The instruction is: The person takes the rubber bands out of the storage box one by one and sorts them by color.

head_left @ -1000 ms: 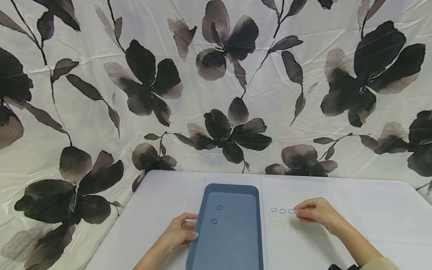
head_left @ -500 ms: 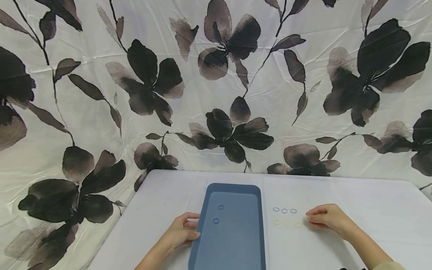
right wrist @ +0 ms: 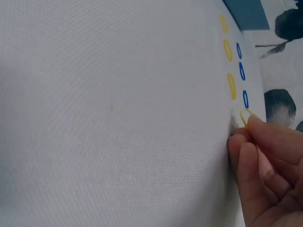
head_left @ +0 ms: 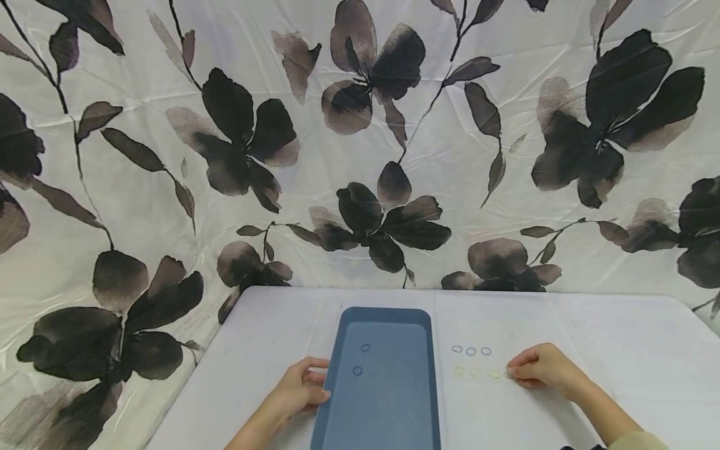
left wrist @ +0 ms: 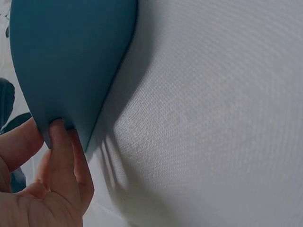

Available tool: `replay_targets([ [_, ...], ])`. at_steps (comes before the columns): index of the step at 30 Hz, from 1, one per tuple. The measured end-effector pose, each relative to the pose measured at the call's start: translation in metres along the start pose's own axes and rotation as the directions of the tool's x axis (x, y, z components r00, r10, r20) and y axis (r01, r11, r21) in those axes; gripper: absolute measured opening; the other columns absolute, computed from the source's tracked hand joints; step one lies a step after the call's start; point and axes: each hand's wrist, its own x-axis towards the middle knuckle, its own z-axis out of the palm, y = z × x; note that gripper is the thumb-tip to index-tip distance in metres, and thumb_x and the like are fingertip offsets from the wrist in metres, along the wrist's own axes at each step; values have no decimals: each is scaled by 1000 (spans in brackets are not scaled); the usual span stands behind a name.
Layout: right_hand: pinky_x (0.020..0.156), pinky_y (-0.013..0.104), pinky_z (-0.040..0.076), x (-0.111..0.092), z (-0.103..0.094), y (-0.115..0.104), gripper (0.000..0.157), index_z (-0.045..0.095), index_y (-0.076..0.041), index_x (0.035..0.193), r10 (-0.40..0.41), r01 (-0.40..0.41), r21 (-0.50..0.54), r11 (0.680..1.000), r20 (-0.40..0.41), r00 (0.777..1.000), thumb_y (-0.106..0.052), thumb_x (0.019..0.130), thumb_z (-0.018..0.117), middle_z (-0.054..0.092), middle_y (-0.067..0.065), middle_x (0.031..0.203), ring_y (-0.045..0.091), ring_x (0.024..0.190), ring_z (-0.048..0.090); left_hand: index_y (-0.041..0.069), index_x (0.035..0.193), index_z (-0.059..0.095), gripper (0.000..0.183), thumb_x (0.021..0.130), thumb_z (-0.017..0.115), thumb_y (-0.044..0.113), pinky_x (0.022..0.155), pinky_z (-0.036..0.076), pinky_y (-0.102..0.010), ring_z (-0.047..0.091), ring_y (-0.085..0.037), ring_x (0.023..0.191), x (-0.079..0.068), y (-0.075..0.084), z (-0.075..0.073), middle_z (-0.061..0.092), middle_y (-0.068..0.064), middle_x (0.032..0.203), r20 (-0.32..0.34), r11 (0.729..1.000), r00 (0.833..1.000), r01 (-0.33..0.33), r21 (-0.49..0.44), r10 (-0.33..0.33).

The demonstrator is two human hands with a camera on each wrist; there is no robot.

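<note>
My left hand (head_left: 300, 387) grips the left rim of a blue tray (head_left: 382, 406), with the thumb and fingers on either side of the edge in the left wrist view. Two dark blue rubber bands (head_left: 357, 370) lie apart inside the tray. To its right, my right hand (head_left: 542, 370) pinches a thin yellow rubber band (right wrist: 244, 118) between thumb and fingertips, just above the cloth. Beside those fingertips lie a row of three blue rubber bands (head_left: 470, 351) and, nearer me, a row of three yellow rubber bands (head_left: 475, 372).
A white cloth (head_left: 619, 350) covers the table under the tray and bands. Behind it hangs a pale curtain (head_left: 315, 262) with dark flower prints. A bit of black object (head_left: 582, 447) shows at the bottom edge beside the right sleeve.
My right hand has drawn back from the third blue rubber band, then come down to the end of the yellow row. The left hand still holds the tray, which stays put.
</note>
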Motion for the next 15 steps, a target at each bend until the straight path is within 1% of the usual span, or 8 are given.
replay_targets([
  [7,57,23,53,1,0,-3,14,67,11,86,3,-3,-33,999,7,1000,-1,78,69,66,3,72,10,62,60,-8,128,43,60,72,64,-11,66,55,-35,63,-19,77,0,3,1,59,-15,99,-9,1000,1000,5,-4,-5],
  [15,52,22,51,3,2,-4,9,69,7,82,31,-32,-79,996,-17,999,-1,77,70,64,2,68,9,57,57,-7,128,43,60,72,64,-11,66,55,-35,63,-19,77,-1,2,1,59,-15,99,-6,1000,1000,6,-10,-6],
])
